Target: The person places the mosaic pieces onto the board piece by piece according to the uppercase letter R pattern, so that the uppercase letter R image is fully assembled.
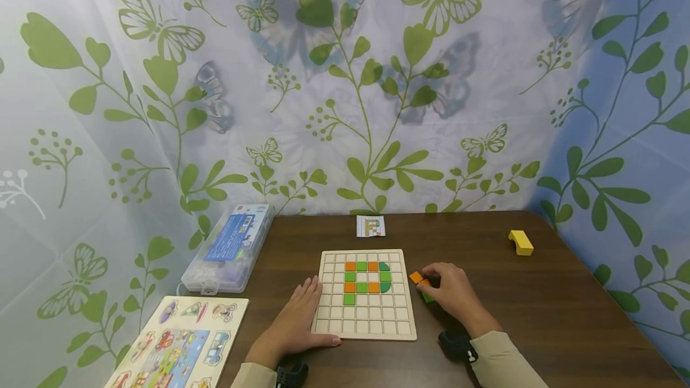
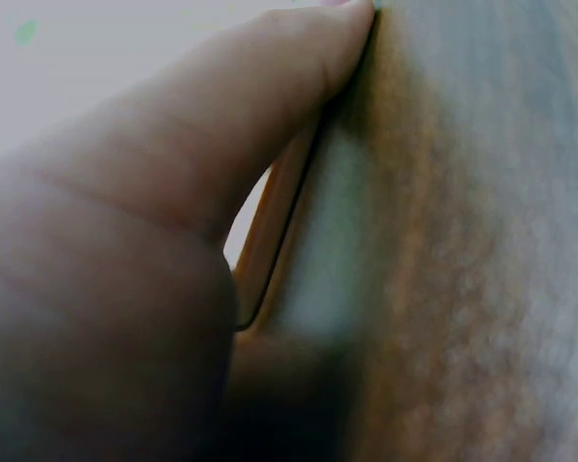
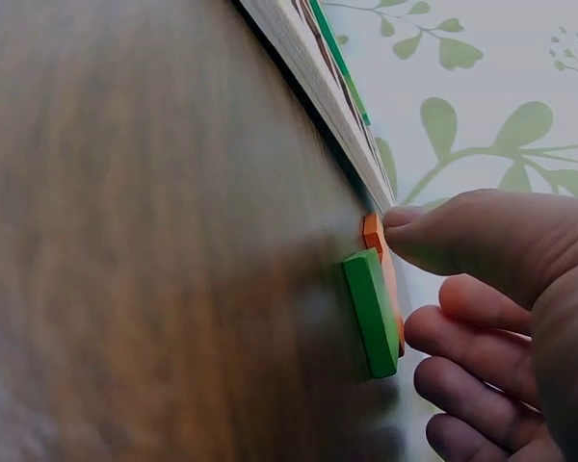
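Observation:
A square wooden grid board [image 1: 377,320] lies on the table, with orange and green tiles set in its cells in a P-like shape. My left hand [image 1: 296,315] rests along its left edge, fingers straight, the thumb [image 2: 270,58] stretched along the near edge. Right of the board, my right hand [image 1: 454,292] is over a small group of loose tiles, its fingers loosely bent. Among them are an orange tile [image 1: 415,277] and a green tile [image 3: 371,313]. In the right wrist view the thumb tip [image 3: 409,219] is right at an orange tile [image 3: 371,232].
A small pattern card [image 1: 371,226] lies behind the board. At the back right is a yellow arch-shaped block [image 1: 520,242]. A clear plastic case [image 1: 229,248] with a blue label and a picture puzzle board [image 1: 180,340] are on the left. A patterned curtain hangs behind the table.

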`<move>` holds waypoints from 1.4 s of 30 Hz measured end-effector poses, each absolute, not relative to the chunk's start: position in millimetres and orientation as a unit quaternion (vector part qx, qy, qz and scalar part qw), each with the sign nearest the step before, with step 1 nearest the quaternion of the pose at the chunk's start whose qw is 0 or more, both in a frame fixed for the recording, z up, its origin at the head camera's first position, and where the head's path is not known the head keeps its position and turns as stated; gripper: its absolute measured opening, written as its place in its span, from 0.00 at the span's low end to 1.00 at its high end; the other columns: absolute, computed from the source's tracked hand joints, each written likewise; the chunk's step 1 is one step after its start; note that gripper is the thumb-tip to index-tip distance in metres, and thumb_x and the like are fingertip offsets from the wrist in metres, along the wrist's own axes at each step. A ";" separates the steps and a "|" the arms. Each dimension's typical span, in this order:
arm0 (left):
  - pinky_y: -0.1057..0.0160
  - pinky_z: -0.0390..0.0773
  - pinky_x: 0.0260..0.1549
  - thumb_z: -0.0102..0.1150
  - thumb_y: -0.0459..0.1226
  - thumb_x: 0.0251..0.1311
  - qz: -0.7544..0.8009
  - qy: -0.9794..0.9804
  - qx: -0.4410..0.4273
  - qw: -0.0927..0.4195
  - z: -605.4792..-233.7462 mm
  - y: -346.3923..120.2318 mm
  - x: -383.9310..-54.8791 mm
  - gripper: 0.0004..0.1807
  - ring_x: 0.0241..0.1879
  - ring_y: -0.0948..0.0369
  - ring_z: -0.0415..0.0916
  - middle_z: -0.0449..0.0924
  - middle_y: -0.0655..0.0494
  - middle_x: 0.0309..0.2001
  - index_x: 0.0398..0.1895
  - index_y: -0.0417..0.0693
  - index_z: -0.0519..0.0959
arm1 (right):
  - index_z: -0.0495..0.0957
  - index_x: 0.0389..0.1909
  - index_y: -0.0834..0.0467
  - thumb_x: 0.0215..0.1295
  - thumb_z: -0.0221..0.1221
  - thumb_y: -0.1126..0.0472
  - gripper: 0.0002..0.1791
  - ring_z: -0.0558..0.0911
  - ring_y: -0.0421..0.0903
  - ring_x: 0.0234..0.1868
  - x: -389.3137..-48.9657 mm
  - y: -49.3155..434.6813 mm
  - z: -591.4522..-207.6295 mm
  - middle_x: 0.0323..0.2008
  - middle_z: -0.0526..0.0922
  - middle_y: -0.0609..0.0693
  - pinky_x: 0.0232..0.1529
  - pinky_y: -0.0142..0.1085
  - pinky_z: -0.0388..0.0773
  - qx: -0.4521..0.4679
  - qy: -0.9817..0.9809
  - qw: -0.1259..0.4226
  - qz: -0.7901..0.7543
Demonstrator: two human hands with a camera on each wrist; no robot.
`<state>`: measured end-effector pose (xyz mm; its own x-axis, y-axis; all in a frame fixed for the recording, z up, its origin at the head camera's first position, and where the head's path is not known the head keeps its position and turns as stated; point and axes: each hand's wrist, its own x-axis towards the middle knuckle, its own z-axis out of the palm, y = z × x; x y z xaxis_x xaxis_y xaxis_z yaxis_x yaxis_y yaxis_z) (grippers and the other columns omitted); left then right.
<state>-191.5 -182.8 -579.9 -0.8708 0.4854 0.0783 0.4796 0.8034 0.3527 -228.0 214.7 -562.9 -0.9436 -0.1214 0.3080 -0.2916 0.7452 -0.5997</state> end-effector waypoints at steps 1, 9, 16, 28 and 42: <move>0.44 0.44 0.78 0.60 0.80 0.50 0.183 0.950 0.254 0.008 -580.0 -182.8 -191.5 0.74 0.82 0.45 0.41 0.47 0.39 0.83 0.83 0.33 0.51 | 0.88 0.46 0.62 0.59 0.79 0.61 0.17 0.82 0.57 0.49 -228.0 214.5 -563.1 0.44 0.87 0.53 0.55 0.57 0.81 0.110 -0.926 0.124 0.338; 0.44 0.44 0.78 0.59 0.80 0.50 0.182 0.949 0.256 0.004 -582.0 -183.6 -192.8 0.74 0.82 0.45 0.41 0.47 0.39 0.83 0.83 0.33 0.51 | 0.88 0.46 0.62 0.57 0.79 0.60 0.18 0.82 0.56 0.49 -229.0 213.3 -564.5 0.44 0.87 0.52 0.55 0.56 0.81 0.107 -0.930 0.120 0.331; 0.44 0.44 0.78 0.59 0.80 0.50 0.185 0.949 0.257 0.005 -581.6 -183.5 -192.4 0.74 0.82 0.45 0.41 0.46 0.38 0.83 0.84 0.33 0.50 | 0.88 0.46 0.62 0.57 0.80 0.59 0.19 0.82 0.57 0.50 -229.0 212.6 -565.6 0.45 0.87 0.53 0.56 0.57 0.81 0.106 -0.932 0.117 0.327; 0.44 0.45 0.78 0.59 0.80 0.50 0.182 0.949 0.259 0.004 -580.5 -183.6 -192.3 0.74 0.82 0.45 0.41 0.46 0.39 0.83 0.83 0.33 0.50 | 0.88 0.46 0.61 0.56 0.80 0.58 0.19 0.82 0.55 0.48 -229.9 213.0 -568.5 0.45 0.87 0.53 0.53 0.55 0.83 0.105 -0.935 0.120 0.316; 0.42 0.47 0.77 0.60 0.78 0.53 0.186 0.947 0.263 0.004 -577.1 -182.5 -190.9 0.73 0.81 0.42 0.43 0.47 0.35 0.82 0.83 0.30 0.50 | 0.87 0.40 0.62 0.54 0.79 0.67 0.14 0.83 0.50 0.40 -226.8 207.4 -570.4 0.39 0.85 0.52 0.45 0.50 0.86 0.109 -0.932 0.150 0.312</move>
